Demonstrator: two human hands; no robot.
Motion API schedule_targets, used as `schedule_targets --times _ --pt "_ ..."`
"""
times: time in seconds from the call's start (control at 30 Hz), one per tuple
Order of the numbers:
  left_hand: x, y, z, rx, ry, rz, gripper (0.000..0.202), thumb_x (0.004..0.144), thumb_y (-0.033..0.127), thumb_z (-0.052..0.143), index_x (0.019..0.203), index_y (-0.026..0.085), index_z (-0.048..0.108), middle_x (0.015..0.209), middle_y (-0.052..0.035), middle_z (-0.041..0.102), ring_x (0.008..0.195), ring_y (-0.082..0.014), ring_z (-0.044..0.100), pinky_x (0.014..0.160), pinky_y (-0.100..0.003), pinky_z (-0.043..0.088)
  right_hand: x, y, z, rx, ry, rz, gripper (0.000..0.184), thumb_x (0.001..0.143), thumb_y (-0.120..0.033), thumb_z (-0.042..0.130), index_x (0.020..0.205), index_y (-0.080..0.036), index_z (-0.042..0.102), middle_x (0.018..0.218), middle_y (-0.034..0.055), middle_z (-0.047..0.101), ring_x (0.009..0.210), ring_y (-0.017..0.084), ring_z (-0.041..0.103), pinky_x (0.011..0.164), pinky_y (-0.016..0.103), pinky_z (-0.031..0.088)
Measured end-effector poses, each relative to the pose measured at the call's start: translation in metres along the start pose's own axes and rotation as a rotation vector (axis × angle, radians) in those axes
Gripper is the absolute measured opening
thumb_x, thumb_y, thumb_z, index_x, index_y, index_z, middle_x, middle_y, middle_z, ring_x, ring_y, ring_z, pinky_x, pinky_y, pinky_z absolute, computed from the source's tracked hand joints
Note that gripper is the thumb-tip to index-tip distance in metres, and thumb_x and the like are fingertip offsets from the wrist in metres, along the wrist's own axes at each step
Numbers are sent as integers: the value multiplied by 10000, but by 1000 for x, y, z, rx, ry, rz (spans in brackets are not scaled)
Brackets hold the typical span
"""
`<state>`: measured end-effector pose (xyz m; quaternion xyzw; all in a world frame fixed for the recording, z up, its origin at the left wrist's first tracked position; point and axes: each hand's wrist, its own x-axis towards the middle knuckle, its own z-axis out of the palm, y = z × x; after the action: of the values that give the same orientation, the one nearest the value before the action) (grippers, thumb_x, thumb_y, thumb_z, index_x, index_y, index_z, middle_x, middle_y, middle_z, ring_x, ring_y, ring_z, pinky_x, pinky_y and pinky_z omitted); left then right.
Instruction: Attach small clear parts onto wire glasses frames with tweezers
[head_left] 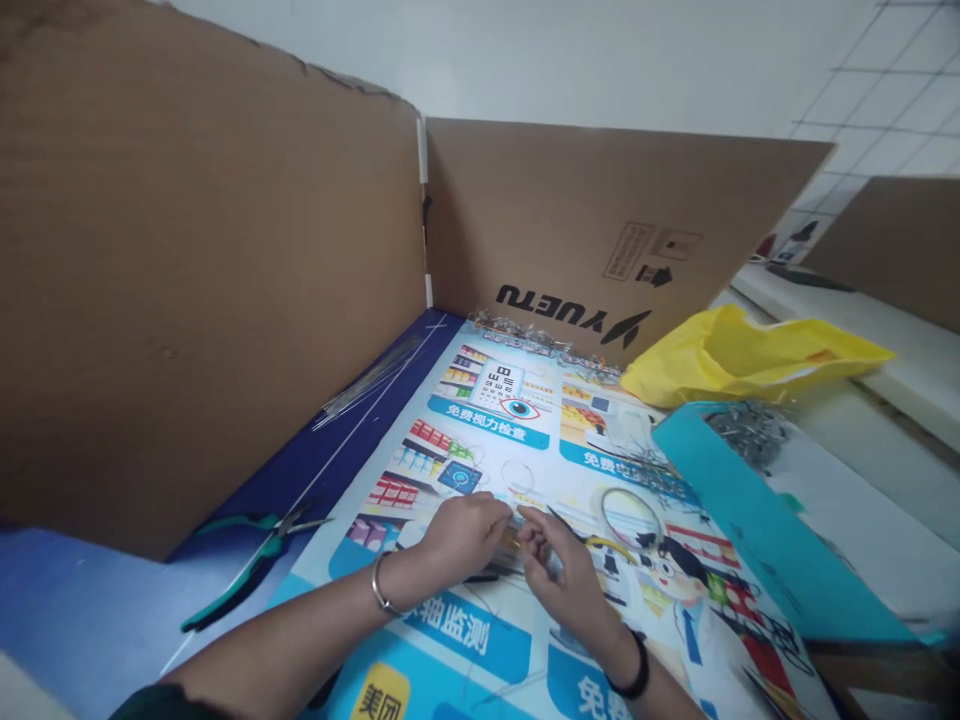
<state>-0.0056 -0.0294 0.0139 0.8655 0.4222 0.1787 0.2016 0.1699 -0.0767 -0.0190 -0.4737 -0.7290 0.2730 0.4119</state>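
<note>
My left hand (459, 540) and my right hand (559, 565) meet over a printed poster (480, 440) lying on the table. Both have their fingers pinched together on a small, thin, partly yellowish piece (516, 540) held between them; it is too small to name. A silver bangle circles my left wrist and a black band my right. Fine wire loops (517, 475) lie on the poster just beyond my fingers.
Green-handled pliers (251, 570) lie to the left on the blue surface, near a bundle of straight wires (375, 380). Cardboard walls (225, 260) stand at left and back. A yellow bag (742, 350), a pile of small metal parts (750, 428) and a teal sheet (757, 530) lie at right.
</note>
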Motion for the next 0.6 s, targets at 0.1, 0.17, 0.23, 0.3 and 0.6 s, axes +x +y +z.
schedule_targets --times 0.1,0.17,0.23,0.3,0.6 --pt "1 -2 1 15 5 4 238 844 164 416 711 193 611 708 -33 628 684 -168 572 599 -242 364 0 2 -1 -208 -29 -82 429 813 -170 493 1233 -216 418 835 24 575 661 145 539 644 296 491" --pt "1 -2 1 -25 -2 3 236 844 167 420 720 186 621 727 -37 642 702 -170 579 619 -241 374 1 5 -1 -335 -17 -138 389 835 -192 501 1217 -200 430 841 44 593 692 164 562 665 317 503" --pt "3 -2 1 -92 -19 -15 227 835 163 430 749 182 639 755 -37 661 718 -164 585 634 -234 381 0 8 -1 -447 7 -213 357 853 -216 507 1203 -185 446 896 77 618 778 193 589 707 345 512" --pt "4 -2 0 -147 -37 -38 227 823 152 436 767 181 655 767 -30 673 712 -153 582 627 -223 378 0 12 -1 -524 40 -293 334 857 -231 515 1183 -173 469 944 100 634 851 216 600 732 361 516" --pt "10 -5 -14 -189 -42 -32 217 837 191 452 753 180 652 756 0 678 678 -124 576 602 -194 378 9 12 0 -650 99 -360 230 861 -220 496 1067 -146 566 898 98 670 829 207 616 731 348 502"
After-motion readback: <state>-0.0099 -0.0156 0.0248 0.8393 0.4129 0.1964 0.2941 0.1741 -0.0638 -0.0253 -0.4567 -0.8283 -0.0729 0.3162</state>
